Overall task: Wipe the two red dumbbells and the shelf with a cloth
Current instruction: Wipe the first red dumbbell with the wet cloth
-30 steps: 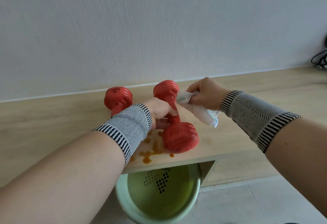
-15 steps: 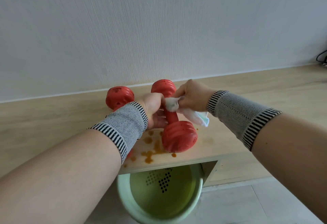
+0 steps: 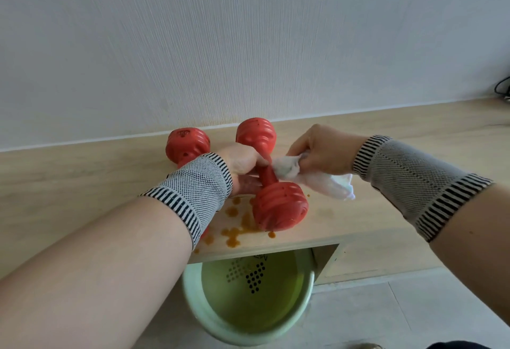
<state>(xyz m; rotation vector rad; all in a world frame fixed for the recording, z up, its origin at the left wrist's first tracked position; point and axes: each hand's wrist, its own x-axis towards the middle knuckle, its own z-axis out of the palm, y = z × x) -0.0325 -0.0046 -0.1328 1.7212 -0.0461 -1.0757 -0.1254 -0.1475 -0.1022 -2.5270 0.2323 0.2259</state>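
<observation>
Your right hand (image 3: pixel 321 150) is bunched around a crumpled white cloth (image 3: pixel 311 176), fingers pinched on its wadded end, with the loose tail hanging toward the near right over the pale wooden shelf (image 3: pixel 386 210). The wad presses against the right side of the narrow handle of the nearer red ribbed plastic dumbbell (image 3: pixel 271 188). Your left hand (image 3: pixel 242 168) wraps that same handle from the opposite side, closed on it and steadying it, so the bar sits directly between your two hands. The dumbbell's long axis runs from the far head by the white wall down to the big near head close to the shelf's front edge, tilted a little rightward as it comes toward you. That axis is what the wiping stroke likely depends on: slide the cloth along the bar, toward or away from you, not across it. The right hand is the one placed to do it. The second red ribbed dumbbell (image 3: pixel 187 146) lies just beside on the left, largely hidden behind your left wrist. Orange splatters (image 3: pixel 237 224) dot the shelf beside the near head, unwiped. A pale green bin (image 3: pixel 193 299) stands below the shelf edge.
</observation>
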